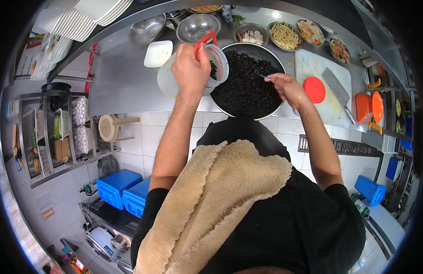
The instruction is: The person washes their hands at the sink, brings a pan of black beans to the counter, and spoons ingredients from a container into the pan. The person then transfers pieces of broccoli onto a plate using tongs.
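My left hand (pixel 191 69) is closed around the red handle of a translucent plastic tub (pixel 167 78), which lies tilted with its mouth towards a wide metal bowl (pixel 258 118). Some dark bits show inside the tub's mouth. Black shredded food (pixel 249 86) fills much of the bowl. Over the bowl's right side, my right hand (pixel 288 89) pinches a thin metal utensil (pixel 263 76) whose tip is at the food; I cannot tell whether it is a spoon or a fork. A round red lid (pixel 314 90) lies on the cutting board close to that hand.
A large knife (pixel 338 89) lies on the white cutting board (pixel 328 112). Behind stand metal bowls, one of noodles (pixel 284 36) and one of pale slices (pixel 250 36). A square white dish (pixel 158 54) sits left of the tub. A steel shelf edge (pixel 284 11) overhangs the counter.
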A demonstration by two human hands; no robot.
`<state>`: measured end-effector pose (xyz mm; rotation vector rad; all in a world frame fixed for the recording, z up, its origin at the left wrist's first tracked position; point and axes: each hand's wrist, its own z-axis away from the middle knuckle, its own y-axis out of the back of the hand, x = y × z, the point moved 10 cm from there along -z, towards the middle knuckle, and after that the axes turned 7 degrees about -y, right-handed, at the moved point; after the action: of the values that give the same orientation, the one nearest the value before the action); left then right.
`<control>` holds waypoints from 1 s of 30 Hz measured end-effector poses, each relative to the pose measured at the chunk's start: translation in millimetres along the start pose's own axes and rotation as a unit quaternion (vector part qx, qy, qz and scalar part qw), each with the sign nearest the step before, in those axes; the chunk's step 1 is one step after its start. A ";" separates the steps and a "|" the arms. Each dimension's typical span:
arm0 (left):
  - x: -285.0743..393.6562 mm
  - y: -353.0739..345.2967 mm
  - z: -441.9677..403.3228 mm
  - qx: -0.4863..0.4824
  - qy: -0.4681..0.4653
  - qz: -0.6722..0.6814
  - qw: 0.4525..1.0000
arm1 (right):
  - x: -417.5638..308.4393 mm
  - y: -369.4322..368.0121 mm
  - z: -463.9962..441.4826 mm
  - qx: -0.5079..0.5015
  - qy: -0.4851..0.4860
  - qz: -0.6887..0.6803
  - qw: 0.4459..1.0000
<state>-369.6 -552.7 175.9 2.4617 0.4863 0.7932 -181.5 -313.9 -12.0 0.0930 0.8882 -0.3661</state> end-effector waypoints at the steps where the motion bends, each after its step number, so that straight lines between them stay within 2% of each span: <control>1: 0.0 -0.5 0.1 -0.002 0.000 0.000 1.000 | -10.7 1.6 6.3 0.013 0.004 0.009 1.000; 6: 1.8 -1.9 0.2 -0.004 -0.005 -0.007 1.000 | -64.8 -11.9 34.6 0.041 0.057 0.080 0.994; 9: 2.5 -2.1 0.8 -0.001 -0.005 -0.005 1.000 | -87.1 -36.9 40.4 0.046 0.118 0.171 0.977; 11: 2.3 -1.8 2.5 0.001 -0.005 -0.004 1.000 | -93.1 -69.2 27.7 0.038 0.242 0.229 0.942; 13: 2.8 -1.8 2.4 0.009 -0.008 0.000 1.000 | -106.4 -118.6 43.5 0.054 0.368 0.301 0.878; 15: 2.7 -1.9 2.4 0.003 -0.010 -0.007 1.000 | -91.7 -155.1 40.4 0.099 0.406 0.405 0.813; 17: 4.4 -1.9 2.2 0.002 -0.015 -0.003 1.000 | -91.9 -167.2 43.3 0.113 0.390 0.475 0.781; 21: 0.7 1.0 0.6 0.006 -0.011 -0.008 1.000 | -106.1 -155.2 67.4 0.173 0.425 0.425 0.780; 22: -0.2 1.9 -0.3 0.009 -0.013 -0.010 1.000 | -98.7 -156.9 60.7 0.157 0.402 0.487 0.760; 25: 1.6 -1.0 -0.5 -0.002 -0.013 -0.011 1.000 | -86.4 -147.8 52.2 0.162 0.408 0.483 0.757; 28: 1.1 1.8 -0.2 0.002 -0.008 -0.016 1.000 | -98.4 -139.5 69.5 0.195 0.436 0.408 0.778; 30: 1.8 4.8 -1.6 0.011 0.000 -0.010 1.000 | -85.9 -141.9 59.8 0.165 0.403 0.454 0.777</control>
<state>-368.4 -555.1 180.5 2.4734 0.5208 0.7838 -236.0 -436.7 102.2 1.0370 1.4898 0.4959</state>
